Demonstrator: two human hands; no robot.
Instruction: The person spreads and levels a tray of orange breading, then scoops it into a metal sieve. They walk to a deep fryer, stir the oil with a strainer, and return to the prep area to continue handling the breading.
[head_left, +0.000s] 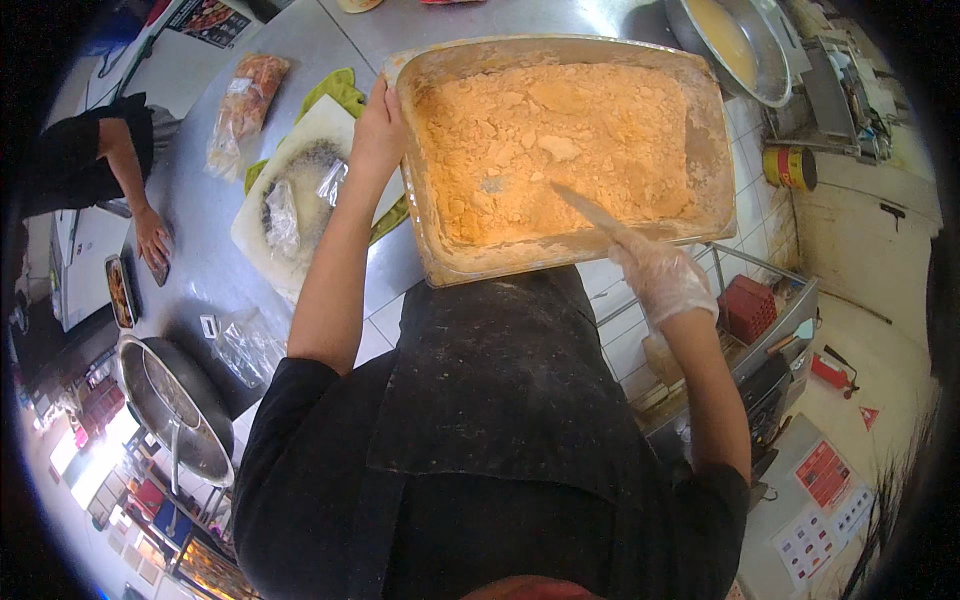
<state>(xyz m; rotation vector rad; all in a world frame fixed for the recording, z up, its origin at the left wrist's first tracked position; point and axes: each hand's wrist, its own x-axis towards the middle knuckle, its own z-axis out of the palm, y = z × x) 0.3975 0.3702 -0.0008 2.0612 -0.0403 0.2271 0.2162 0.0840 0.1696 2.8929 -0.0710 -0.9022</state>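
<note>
A large rectangular tub (709, 165) of clear plastic, its walls coated with powder, is in front of me at the edge of the steel table. Orange, flour-like breading (615, 112) with flat clumps covers its bottom. My left hand (377, 139), bare, grips the tub's left rim. In a clear plastic glove, my right hand (664, 274) holds a knife (589, 208) by its handle, which the fingers hide. The blade points up and left over the breading, its tip at the surface. Left of the tub, a stained white cutting board (251, 217) lies on a green cloth (341, 86).
Crumpled plastic (283, 225) lies on the board. Beyond it is a bag of orange food pieces (255, 90). A steel bowl of pale liquid (724, 45) stands back right, a large metal bowl (214, 405) lower left. Another person's hand (152, 240) rests on the table (199, 202).
</note>
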